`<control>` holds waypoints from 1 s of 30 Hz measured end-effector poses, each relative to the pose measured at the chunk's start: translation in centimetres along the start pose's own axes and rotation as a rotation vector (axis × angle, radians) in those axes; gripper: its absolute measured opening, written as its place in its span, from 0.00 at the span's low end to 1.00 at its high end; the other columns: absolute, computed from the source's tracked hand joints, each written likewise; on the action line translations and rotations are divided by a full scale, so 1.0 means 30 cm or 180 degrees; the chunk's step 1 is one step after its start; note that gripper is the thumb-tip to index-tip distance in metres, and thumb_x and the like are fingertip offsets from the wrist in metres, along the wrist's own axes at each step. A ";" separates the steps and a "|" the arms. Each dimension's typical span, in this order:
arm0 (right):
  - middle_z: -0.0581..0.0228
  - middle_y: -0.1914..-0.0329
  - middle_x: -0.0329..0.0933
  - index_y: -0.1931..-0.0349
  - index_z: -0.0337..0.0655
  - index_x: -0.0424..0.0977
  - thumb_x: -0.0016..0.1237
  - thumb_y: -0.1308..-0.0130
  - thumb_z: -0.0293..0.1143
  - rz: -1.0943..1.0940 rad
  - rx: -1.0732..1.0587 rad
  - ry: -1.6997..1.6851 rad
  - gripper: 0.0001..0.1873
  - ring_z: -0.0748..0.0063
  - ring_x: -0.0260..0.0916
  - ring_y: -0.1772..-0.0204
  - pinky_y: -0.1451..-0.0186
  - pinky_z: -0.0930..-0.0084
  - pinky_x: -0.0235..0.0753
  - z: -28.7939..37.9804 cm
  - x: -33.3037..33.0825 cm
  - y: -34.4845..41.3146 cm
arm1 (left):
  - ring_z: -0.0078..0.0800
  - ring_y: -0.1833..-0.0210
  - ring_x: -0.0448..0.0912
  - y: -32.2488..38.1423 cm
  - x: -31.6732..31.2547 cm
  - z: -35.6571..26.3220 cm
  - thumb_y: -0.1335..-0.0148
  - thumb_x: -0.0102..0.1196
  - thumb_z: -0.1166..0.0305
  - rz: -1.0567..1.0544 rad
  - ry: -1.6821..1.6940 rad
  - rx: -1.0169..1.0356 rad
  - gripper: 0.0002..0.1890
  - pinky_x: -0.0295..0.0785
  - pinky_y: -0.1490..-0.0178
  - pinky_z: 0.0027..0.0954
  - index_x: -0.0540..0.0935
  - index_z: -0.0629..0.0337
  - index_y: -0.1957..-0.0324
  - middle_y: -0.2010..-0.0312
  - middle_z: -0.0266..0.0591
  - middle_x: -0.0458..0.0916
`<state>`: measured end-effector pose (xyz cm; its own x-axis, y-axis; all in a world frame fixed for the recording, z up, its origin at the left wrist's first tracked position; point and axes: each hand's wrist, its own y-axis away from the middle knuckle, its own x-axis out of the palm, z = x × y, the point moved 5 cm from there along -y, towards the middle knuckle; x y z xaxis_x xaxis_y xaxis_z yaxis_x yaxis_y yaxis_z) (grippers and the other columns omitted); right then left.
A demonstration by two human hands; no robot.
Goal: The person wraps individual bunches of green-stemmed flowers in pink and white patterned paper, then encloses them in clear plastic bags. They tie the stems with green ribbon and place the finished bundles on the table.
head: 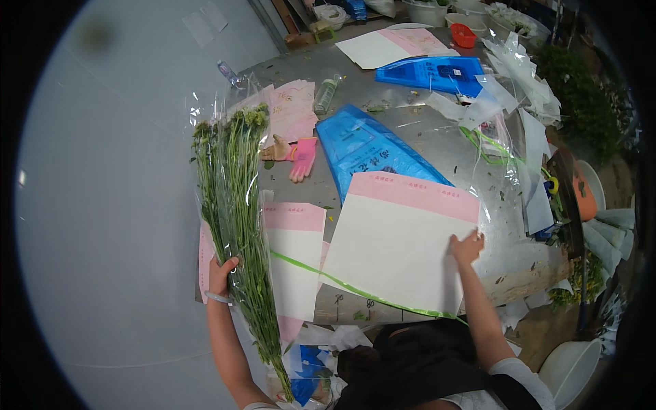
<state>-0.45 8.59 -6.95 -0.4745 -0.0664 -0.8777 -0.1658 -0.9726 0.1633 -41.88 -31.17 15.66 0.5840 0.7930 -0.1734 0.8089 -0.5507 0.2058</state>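
My left hand, with a pale bangle at the wrist, grips a bunch of long-stemmed flowers in clear plastic sleeves, heads towards the back. On the right, my right hand holds the right edge of a white paper sheet with a pink printed band; its fingertips are partly hidden. Another white and pink sheet lies on the metal table beside the stems. A green strap crosses both sheets. Behind the larger sheet lies a blue plastic sleeve bearing writing.
Pink gloves, pink printed papers and a clear bottle lie further back on the metal table. More blue sleeves and a red basket are at the back. A tape dispenser sits right; a wall rises left.
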 end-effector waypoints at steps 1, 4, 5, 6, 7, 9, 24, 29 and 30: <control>0.48 0.38 0.45 0.41 0.38 0.47 0.59 0.61 0.45 0.0447 0.0487 0.0354 0.49 0.52 0.43 0.36 0.44 0.59 0.60 -0.039 -0.036 -0.039 | 0.29 0.59 0.73 0.010 0.022 -0.006 0.56 0.57 0.67 0.0008 0.0051 0.0040 0.32 0.70 0.57 0.29 0.63 0.62 0.46 0.58 0.41 0.73; 0.47 0.47 0.58 0.41 0.34 0.42 0.60 0.59 0.43 0.0677 0.0461 0.0368 0.50 0.49 0.61 0.48 0.51 0.63 0.68 -0.109 -0.046 -0.105 | 0.28 0.67 0.75 0.029 0.069 -0.029 0.57 0.56 0.68 -0.0162 0.0276 0.0240 0.24 0.71 0.61 0.27 0.70 0.69 0.55 0.66 0.41 0.76; 0.47 0.50 0.62 0.41 0.33 0.41 0.60 0.59 0.42 0.0873 0.0494 0.0291 0.50 0.49 0.66 0.52 0.52 0.64 0.70 -0.133 -0.026 -0.130 | 0.29 0.66 0.75 0.039 0.061 -0.021 0.57 0.56 0.68 -0.0196 0.0285 0.0233 0.25 0.71 0.61 0.27 0.70 0.69 0.55 0.65 0.41 0.76; 0.54 0.62 0.72 0.48 0.27 0.54 0.58 0.56 0.41 0.0880 0.0212 0.0035 0.40 0.55 0.72 0.65 0.59 0.72 0.72 -0.148 -0.008 -0.155 | 0.30 0.66 0.75 0.060 0.067 -0.034 0.57 0.56 0.68 -0.0254 0.0345 0.0338 0.25 0.71 0.60 0.27 0.69 0.69 0.54 0.64 0.42 0.76; 0.56 0.64 0.73 0.51 0.27 0.58 0.57 0.54 0.40 0.1290 0.0123 -0.0558 0.34 0.59 0.72 0.66 0.61 0.73 0.72 -0.158 0.025 -0.161 | 0.30 0.65 0.75 0.073 0.047 -0.016 0.57 0.56 0.68 -0.0290 0.0377 0.0279 0.25 0.71 0.60 0.28 0.69 0.69 0.54 0.64 0.42 0.75; 0.59 0.68 0.75 0.58 0.28 0.66 0.53 0.50 0.37 0.2125 -0.0075 -0.1746 0.23 0.67 0.72 0.69 0.64 0.76 0.71 -0.125 0.067 -0.145 | 0.30 0.65 0.75 0.114 -0.011 0.025 0.57 0.56 0.69 -0.0395 0.0441 0.0164 0.26 0.71 0.60 0.28 0.69 0.69 0.54 0.63 0.43 0.75; 0.75 0.81 0.68 0.72 0.38 0.71 0.50 0.44 0.38 0.1703 -0.1372 -0.2320 0.11 0.86 0.60 0.78 0.76 0.85 0.60 0.422 -0.337 0.104 | 0.26 0.72 0.74 0.674 -0.278 0.237 0.57 0.58 0.70 -0.1871 0.0597 -0.0190 0.21 0.70 0.66 0.25 0.72 0.66 0.59 0.70 0.39 0.76; 0.62 0.82 0.71 0.73 0.34 0.73 0.49 0.44 0.41 0.2243 -0.1544 -0.3072 0.16 0.75 0.64 0.77 0.72 0.74 0.65 0.603 0.252 0.554 | 0.25 0.74 0.74 0.714 -0.288 0.224 0.57 0.58 0.71 -0.1994 0.0723 -0.0064 0.19 0.69 0.69 0.25 0.72 0.65 0.61 0.73 0.38 0.76; 0.59 0.78 0.73 0.68 0.32 0.71 0.49 0.44 0.41 0.2476 -0.1554 -0.2974 0.17 0.72 0.67 0.75 0.69 0.74 0.67 0.642 0.316 0.645 | 0.25 0.73 0.74 0.729 -0.311 0.242 0.57 0.57 0.71 -0.2027 0.0625 -0.0138 0.18 0.69 0.70 0.24 0.72 0.65 0.62 0.72 0.38 0.76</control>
<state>-24.80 -6.58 -3.43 -0.7528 -0.6567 0.0455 0.6562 -0.7432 0.1305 -29.16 -52.51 14.78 -0.0334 0.9948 -0.0960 0.9859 0.0486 0.1604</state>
